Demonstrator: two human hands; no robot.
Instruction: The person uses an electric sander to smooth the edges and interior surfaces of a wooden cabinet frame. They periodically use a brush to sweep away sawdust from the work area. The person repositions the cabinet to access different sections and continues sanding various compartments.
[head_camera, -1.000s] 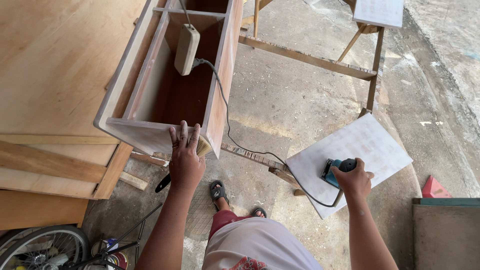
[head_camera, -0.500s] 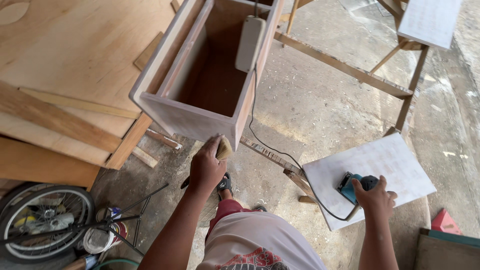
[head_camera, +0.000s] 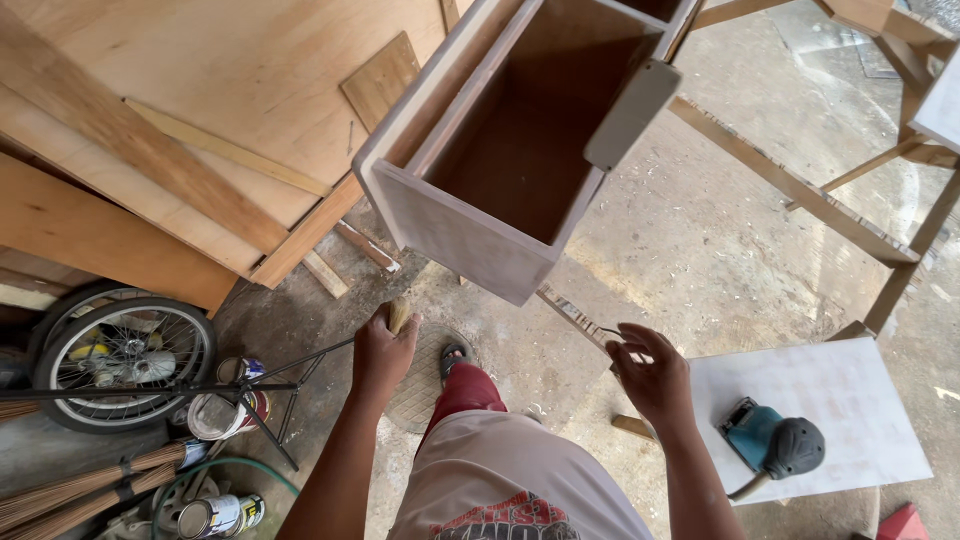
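**Inspector A:** Left hand (head_camera: 380, 350)?

**Inspector B:** Fingers clenched around a small tan pad (head_camera: 399, 314); only its end shows above the knuckles. I cannot tell what it is made of. The hand hangs below the near corner of the box (head_camera: 470, 232), apart from it.

**Inspector A:** Right hand (head_camera: 650, 375)?

**Inspector B:** Fingers spread and loosely curled, gripping nothing that I can make out. A thin cord (head_camera: 600, 331) passes just at the fingertips; whether they touch it I cannot tell.

**Inspector A:** The sander (head_camera: 775, 445)?

**Inspector B:** Teal body, dark grey cap. It lies on the white board (head_camera: 850, 400), just to the right of the right hand and free of it.

**Inspector A:** The box itself?

**Inspector B:** Open-topped, wooden, outer faces pale and dusty, inside brown. A grey flat piece (head_camera: 630, 115) leans at its right wall. The box sits raised above the concrete floor (head_camera: 700, 230), against plywood sheets (head_camera: 200, 90) on its left.

**Inspector A:** Surroundings?

**Inspector B:** A wheel (head_camera: 120, 350) lower left, tins (head_camera: 225, 410) beside it, brooms (head_camera: 80, 485) at the bottom edge, and a wooden frame (head_camera: 800, 195) to the right.
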